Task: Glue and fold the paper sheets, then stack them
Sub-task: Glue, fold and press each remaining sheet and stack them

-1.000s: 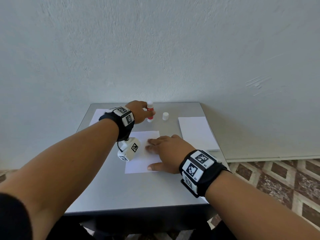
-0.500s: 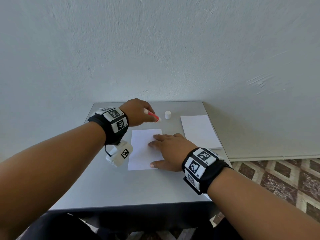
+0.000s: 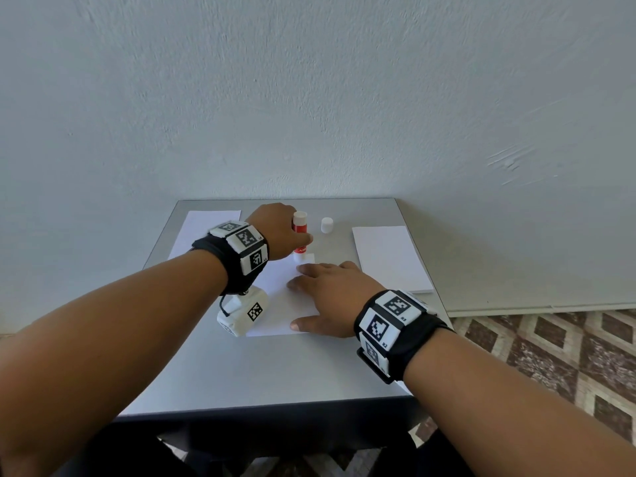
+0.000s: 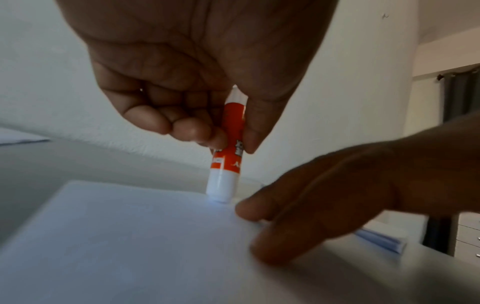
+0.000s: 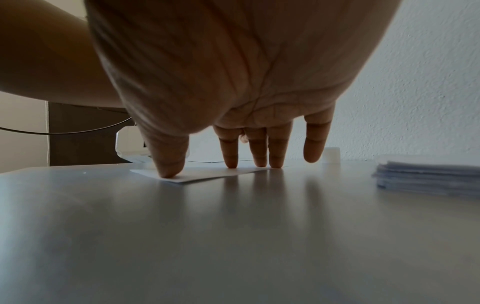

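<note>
A white paper sheet lies in the middle of the grey table. My left hand grips a red and white glue stick, held upright with its lower tip on the sheet's far right corner. My right hand lies flat with straight fingers, pressing the sheet's right side down; thumb and fingertips touch the paper. The glue stick's white cap stands on the table behind.
A stack of white sheets lies at the table's right edge. Another sheet lies at the far left corner. A white wall rises right behind the table. Patterned floor tiles show at the right.
My left hand lifted the glue stick from the table, tilted it, and now holds it upright with its tip on the sheet's far corner. My right hand stayed pressing the sheet.
</note>
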